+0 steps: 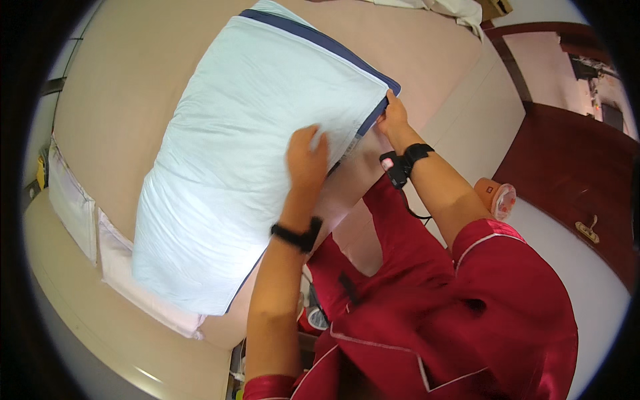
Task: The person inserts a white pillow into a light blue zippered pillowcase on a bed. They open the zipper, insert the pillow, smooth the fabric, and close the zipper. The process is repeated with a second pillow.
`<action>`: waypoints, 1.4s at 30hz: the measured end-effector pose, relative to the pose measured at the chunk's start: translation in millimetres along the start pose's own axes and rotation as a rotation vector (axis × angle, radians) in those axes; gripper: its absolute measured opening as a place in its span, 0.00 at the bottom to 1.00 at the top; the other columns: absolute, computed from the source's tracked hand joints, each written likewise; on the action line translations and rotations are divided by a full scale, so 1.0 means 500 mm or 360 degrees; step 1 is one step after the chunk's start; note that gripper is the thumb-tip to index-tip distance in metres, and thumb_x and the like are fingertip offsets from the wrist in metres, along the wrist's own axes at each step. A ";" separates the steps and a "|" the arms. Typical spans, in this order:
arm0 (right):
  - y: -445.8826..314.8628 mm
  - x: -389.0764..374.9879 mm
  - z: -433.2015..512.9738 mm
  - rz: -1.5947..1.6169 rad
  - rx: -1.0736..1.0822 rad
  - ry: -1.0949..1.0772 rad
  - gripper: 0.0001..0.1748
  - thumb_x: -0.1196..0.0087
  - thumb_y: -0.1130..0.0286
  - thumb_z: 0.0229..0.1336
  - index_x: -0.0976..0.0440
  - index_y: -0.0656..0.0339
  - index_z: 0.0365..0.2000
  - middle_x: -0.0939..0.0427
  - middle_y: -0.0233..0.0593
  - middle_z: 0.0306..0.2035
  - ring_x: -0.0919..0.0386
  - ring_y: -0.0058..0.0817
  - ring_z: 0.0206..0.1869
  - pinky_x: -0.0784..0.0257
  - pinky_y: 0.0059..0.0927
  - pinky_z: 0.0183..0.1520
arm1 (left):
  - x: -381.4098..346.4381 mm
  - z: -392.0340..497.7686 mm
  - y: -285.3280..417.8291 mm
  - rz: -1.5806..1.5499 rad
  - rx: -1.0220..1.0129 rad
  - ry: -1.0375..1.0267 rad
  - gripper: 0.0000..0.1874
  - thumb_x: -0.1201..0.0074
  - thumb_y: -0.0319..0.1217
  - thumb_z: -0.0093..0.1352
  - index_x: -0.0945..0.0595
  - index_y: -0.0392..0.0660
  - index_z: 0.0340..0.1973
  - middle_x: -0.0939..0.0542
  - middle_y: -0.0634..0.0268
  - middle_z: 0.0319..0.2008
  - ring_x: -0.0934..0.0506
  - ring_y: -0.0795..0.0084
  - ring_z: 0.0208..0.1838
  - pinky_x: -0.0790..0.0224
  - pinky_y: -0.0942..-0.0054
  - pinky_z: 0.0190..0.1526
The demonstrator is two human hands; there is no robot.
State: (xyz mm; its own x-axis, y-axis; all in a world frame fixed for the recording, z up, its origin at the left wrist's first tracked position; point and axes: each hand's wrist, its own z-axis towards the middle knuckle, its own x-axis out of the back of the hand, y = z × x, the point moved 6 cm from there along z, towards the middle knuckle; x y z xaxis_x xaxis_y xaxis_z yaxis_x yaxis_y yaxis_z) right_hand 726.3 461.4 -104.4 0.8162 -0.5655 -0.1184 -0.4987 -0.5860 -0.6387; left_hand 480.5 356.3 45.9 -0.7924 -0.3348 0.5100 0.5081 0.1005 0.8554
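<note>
A folded light-blue quilt (225, 140) with a dark-blue edge band lies across a beige bed (125, 75). At its right corner, my right hand (393, 116) pinches the edge, thumb on top and fingers mostly hidden beneath. My left hand (307, 155) is over the quilt near its near edge, slightly blurred, with thumb and index finger bent apart and nothing seen between them. Whether it touches the fabric is not clear. Each wrist wears a black strap; the right one carries a small device (395, 167) with a cable.
Pale cushions (145, 280) line the bed's left side. To the right are an orange container (492, 197) and a dark-red door (565, 185) with a metal handle (587, 230). A white cloth (450, 10) lies at the far edge. Small items sit on the floor side below.
</note>
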 end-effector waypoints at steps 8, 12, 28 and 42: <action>-0.101 0.016 -0.008 -0.0641 0.0044 -0.0665 0.10 0.47 0.63 0.61 0.25 0.58 0.32 0.26 0.26 0.27 0.27 0.17 0.29 0.30 0.22 0.35 | -0.342 0.130 0.043 0.0463 0.0100 -0.0299 0.14 0.45 0.33 0.64 0.21 0.34 0.38 0.21 0.50 0.36 0.24 0.51 0.42 0.32 0.59 0.45; -0.104 -0.023 -0.005 -0.0942 0.0085 -0.0908 0.12 0.46 0.63 0.61 0.25 0.62 0.37 0.25 0.26 0.29 0.26 0.17 0.32 0.31 0.20 0.36 | -0.358 0.143 0.019 0.0412 0.0325 -0.0481 0.12 0.49 0.31 0.65 0.20 0.34 0.36 0.22 0.47 0.36 0.24 0.49 0.39 0.31 0.58 0.40; -0.187 -0.178 -0.352 -0.0527 -0.0139 -0.1625 0.09 0.46 0.71 0.58 0.26 0.67 0.26 0.26 0.32 0.23 0.29 0.17 0.27 0.32 0.19 0.31 | -0.042 0.073 0.267 -0.0123 0.0177 0.0033 0.14 0.55 0.28 0.71 0.25 0.35 0.49 0.21 0.53 0.43 0.22 0.66 0.42 0.30 0.73 0.45; -0.113 -0.208 -0.405 -0.0577 -0.0366 -0.1751 0.08 0.46 0.69 0.58 0.27 0.60 0.26 0.25 0.29 0.26 0.28 0.17 0.29 0.34 0.19 0.34 | 0.068 0.050 0.200 -0.0546 0.0488 0.0129 0.08 0.44 0.26 0.66 0.18 0.36 0.39 0.19 0.58 0.40 0.23 0.70 0.43 0.31 0.75 0.46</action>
State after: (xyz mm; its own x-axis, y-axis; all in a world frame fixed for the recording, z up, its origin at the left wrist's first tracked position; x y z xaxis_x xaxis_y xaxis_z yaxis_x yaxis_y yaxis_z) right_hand 610.3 435.9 97.8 0.6770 0.3942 -0.6215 -0.1349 -0.7637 -0.6313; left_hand 496.0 378.5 151.2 -0.8620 -0.4680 0.1948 0.0886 0.2394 0.9669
